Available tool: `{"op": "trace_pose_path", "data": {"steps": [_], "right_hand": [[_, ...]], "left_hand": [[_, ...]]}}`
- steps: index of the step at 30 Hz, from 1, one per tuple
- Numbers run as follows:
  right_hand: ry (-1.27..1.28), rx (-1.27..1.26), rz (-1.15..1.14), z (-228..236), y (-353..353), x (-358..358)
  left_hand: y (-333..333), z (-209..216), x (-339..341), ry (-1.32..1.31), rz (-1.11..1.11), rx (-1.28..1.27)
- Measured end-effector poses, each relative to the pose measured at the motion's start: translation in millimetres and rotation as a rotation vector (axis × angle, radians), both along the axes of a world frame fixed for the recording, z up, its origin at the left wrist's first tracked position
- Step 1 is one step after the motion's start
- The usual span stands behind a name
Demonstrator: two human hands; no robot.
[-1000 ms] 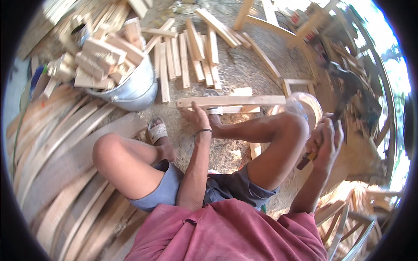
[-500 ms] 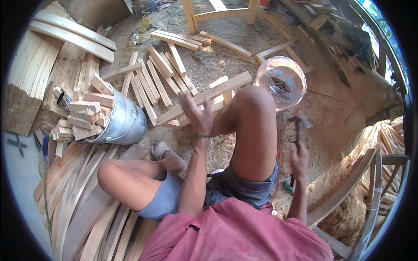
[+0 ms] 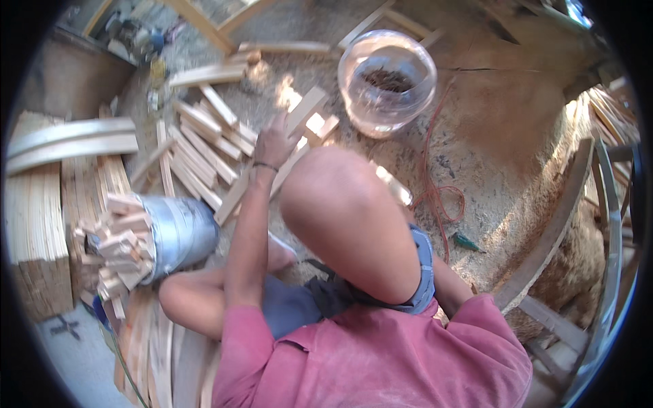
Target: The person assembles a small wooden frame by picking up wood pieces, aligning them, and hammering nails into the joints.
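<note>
My left hand (image 3: 273,145) is on a pale wooden bar (image 3: 310,107) that slants across the ground in front of my raised knee. Its fingers look closed round the bar, though they are slightly blurred. A second strip of wood (image 3: 325,130) lies just right of that bar, partly covered by the knee. The right forearm (image 3: 450,284) passes behind my thigh, so my right hand is hidden, and the hammer does not show.
Cut wood blocks (image 3: 122,234) fill a tipped metal bucket (image 3: 178,231) at left. Several battens (image 3: 197,160) lie beyond it. A clear round tub (image 3: 388,122) with nails stands ahead. An orange cord (image 3: 427,163) and a green-handled tool (image 3: 466,242) lie at right.
My left hand has gone from raised and open to the wooden bar. My right hand and the hammer have passed out of sight behind my leg. The view has swung right.
</note>
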State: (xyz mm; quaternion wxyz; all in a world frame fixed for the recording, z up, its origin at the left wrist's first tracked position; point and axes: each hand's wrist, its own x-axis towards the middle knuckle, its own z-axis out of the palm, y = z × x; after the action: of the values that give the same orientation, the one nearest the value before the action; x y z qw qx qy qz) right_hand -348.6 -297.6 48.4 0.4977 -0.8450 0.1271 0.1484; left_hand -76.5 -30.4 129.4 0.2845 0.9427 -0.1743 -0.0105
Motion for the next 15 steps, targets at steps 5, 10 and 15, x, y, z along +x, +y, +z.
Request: {"op": "trace_pose_path", "data": {"steps": [5, 10, 15], "right_hand": [[0.024, -0.045, 0.093, -7, 17, 33], [0.024, -0.12, 0.169, -3, 22, 64], [-0.014, -0.144, 0.246, -4, 33, 90]], "left_hand": [[3, -4, 4, -0.073, -0.007, 0.016], [-3, 11, 4, 0.128, 0.062, -0.002], [7, -7, 11, 0.011, -0.004, 0.026]]}}
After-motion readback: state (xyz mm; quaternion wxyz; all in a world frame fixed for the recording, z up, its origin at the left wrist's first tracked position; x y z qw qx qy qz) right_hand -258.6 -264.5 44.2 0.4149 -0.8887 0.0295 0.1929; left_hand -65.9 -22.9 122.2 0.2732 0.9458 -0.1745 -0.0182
